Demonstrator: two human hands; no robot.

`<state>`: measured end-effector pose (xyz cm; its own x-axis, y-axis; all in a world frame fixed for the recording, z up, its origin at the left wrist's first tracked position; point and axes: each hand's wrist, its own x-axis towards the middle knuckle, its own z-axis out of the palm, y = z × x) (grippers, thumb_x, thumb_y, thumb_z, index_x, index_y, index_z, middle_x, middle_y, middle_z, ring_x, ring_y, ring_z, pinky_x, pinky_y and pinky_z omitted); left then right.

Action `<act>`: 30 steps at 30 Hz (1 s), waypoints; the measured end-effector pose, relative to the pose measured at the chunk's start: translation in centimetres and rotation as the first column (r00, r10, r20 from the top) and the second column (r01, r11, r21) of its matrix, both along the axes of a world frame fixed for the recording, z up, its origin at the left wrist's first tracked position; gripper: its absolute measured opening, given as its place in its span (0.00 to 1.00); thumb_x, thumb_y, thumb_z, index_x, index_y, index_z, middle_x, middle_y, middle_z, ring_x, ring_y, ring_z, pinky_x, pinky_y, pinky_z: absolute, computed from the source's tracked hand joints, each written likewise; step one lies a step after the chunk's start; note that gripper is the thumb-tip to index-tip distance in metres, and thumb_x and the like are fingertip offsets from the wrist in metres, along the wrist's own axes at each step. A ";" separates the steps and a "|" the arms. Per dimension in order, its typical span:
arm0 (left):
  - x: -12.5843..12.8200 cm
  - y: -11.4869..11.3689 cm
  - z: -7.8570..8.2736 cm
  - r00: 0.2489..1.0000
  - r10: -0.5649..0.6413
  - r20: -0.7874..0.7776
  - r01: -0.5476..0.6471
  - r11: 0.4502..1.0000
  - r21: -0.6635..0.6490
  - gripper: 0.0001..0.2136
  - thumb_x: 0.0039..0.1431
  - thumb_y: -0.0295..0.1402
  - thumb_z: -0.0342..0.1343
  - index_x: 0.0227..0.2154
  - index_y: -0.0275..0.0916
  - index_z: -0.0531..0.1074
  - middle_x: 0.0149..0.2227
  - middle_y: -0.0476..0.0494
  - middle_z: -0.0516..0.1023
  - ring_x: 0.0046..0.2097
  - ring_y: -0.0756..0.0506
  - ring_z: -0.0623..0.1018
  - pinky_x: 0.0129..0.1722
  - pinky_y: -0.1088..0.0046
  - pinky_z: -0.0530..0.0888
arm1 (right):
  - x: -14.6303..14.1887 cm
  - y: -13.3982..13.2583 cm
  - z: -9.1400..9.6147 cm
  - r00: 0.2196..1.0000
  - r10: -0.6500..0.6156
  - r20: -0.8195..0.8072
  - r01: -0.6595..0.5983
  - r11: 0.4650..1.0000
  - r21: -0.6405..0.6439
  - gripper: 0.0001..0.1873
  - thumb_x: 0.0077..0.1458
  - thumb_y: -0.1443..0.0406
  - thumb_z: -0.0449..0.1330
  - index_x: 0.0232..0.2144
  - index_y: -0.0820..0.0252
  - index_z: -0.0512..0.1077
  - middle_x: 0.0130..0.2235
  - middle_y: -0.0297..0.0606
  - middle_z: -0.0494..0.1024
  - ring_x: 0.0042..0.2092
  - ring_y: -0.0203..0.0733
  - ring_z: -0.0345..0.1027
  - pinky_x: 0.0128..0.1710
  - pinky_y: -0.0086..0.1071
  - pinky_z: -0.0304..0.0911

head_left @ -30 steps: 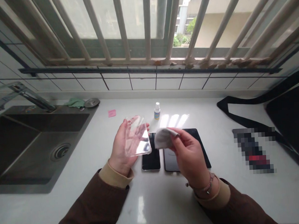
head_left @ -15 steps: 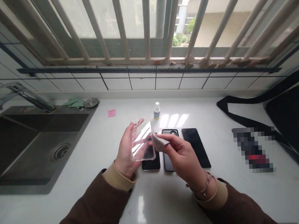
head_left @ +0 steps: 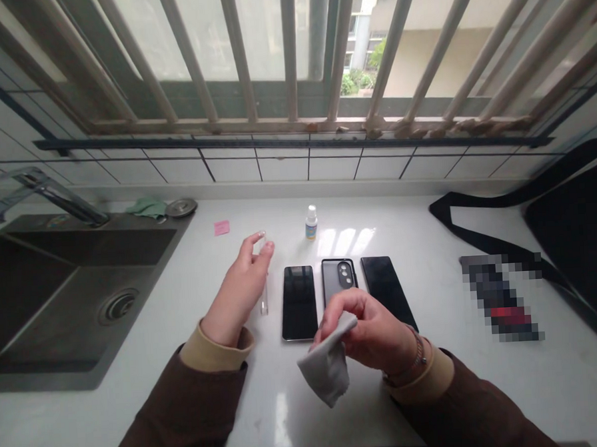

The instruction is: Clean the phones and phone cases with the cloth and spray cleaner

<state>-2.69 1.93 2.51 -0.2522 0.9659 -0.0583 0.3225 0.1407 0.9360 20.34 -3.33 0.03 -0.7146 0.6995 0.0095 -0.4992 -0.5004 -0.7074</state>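
My left hand [head_left: 242,286] holds a clear phone case [head_left: 264,297] edge-on, low over the white counter just left of a black phone [head_left: 298,302]. My right hand [head_left: 371,332] pinches a grey cleaning cloth [head_left: 328,367], which hangs down above the counter's near part. Beside the black phone lie a dark phone case [head_left: 338,277] with camera holes up and a second black phone [head_left: 386,287]. A small white dropper bottle [head_left: 311,223] stands behind them.
A steel sink [head_left: 57,296] with a faucet [head_left: 46,190] fills the left. A pink note [head_left: 221,227], a green cloth [head_left: 149,207] and a metal drain plug [head_left: 181,205] lie near the wall. A black bag with strap [head_left: 569,229] and a blurred item [head_left: 502,299] sit right.
My left hand lowered the clear case from in front of me toward the counter and turned it on edge. My right hand pulled the cloth off the case and dropped nearer to me.
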 end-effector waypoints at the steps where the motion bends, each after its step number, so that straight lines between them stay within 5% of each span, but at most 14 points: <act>1: -0.1 0.0 -0.3 0.983 -0.021 -0.182 0.021 1.000 -0.006 0.29 0.69 0.55 0.55 0.66 0.45 0.71 0.37 0.43 0.76 0.39 0.39 0.79 0.45 0.60 0.76 | 0.1 -0.1 0.1 1.000 0.027 -0.015 -0.027 1.000 0.006 0.22 0.51 0.51 0.80 0.34 0.63 0.83 0.36 0.45 0.89 0.34 0.41 0.84 0.35 0.30 0.78; 4: 0.2 -0.4 -0.7 0.861 -0.091 -0.500 0.068 0.996 -0.065 0.28 0.70 0.53 0.53 0.67 0.45 0.70 0.41 0.39 0.76 0.46 0.34 0.79 0.55 0.54 0.74 | 0.3 -0.1 0.4 0.978 0.200 -0.065 -0.199 0.980 0.029 0.23 0.51 0.49 0.80 0.33 0.64 0.83 0.37 0.49 0.89 0.38 0.47 0.87 0.38 0.33 0.80; 6: 0.6 -0.9 -0.7 0.774 -0.121 -0.622 0.069 0.992 -0.107 0.28 0.70 0.51 0.53 0.67 0.44 0.70 0.45 0.35 0.75 0.50 0.32 0.79 0.58 0.52 0.72 | 0.5 0.0 0.7 0.909 0.409 -0.077 -0.404 0.912 0.070 0.24 0.53 0.49 0.78 0.33 0.66 0.83 0.37 0.52 0.89 0.41 0.52 0.87 0.42 0.37 0.81; 11: 1.2 -1.7 -0.9 0.507 -0.140 -0.851 -0.043 0.981 -0.187 0.27 0.70 0.49 0.53 0.63 0.36 0.72 0.50 0.26 0.73 0.51 0.26 0.78 0.56 0.49 0.73 | 0.8 1.3 0.8 0.642 0.761 0.095 -0.739 0.582 0.338 0.21 0.63 0.53 0.71 0.41 0.70 0.84 0.46 0.60 0.87 0.52 0.55 0.85 0.53 0.31 0.76; 15: 1.1 -1.8 -1.1 0.428 -0.121 -0.896 -0.118 0.975 -0.188 0.26 0.70 0.50 0.53 0.61 0.37 0.73 0.51 0.25 0.72 0.52 0.25 0.76 0.48 0.51 0.76 | 0.9 2.2 0.9 0.630 0.720 0.290 -0.727 0.416 0.547 0.18 0.69 0.58 0.65 0.50 0.68 0.82 0.56 0.57 0.84 0.63 0.55 0.78 0.68 0.36 0.65; 19: 1.1 -2.0 -1.2 0.389 -0.096 -0.916 -0.148 0.975 -0.165 0.25 0.70 0.52 0.53 0.56 0.36 0.75 0.51 0.25 0.71 0.52 0.25 0.76 0.44 0.52 0.78 | 0.8 1.9 1.9 0.677 0.571 0.465 -0.705 0.320 0.633 0.15 0.72 0.63 0.61 0.55 0.64 0.81 0.56 0.48 0.86 0.57 0.47 0.83 0.74 0.36 0.54; 24: 1.3 -1.8 -1.0 0.342 0.001 -0.940 -0.093 0.995 -0.033 0.24 0.74 0.49 0.48 0.54 0.36 0.79 0.51 0.24 0.72 0.54 0.24 0.74 0.45 0.46 0.79 | 0.5 1.1 2.9 0.680 0.429 0.594 -0.727 0.295 0.620 0.18 0.73 0.64 0.59 0.58 0.66 0.80 0.54 0.47 0.87 0.57 0.44 0.82 0.78 0.42 0.38; 30: 2.0 -1.4 -2.0 0.404 -0.081 -0.911 0.169 0.985 -0.013 0.22 0.78 0.42 0.44 0.60 0.47 0.81 0.68 0.26 0.68 0.71 0.23 0.65 0.67 0.29 0.62 | 0.3 1.0 3.2 0.693 0.347 0.632 -0.720 0.316 0.617 0.15 0.72 0.68 0.60 0.56 0.62 0.82 0.50 0.40 0.89 0.52 0.40 0.84 0.79 0.43 0.36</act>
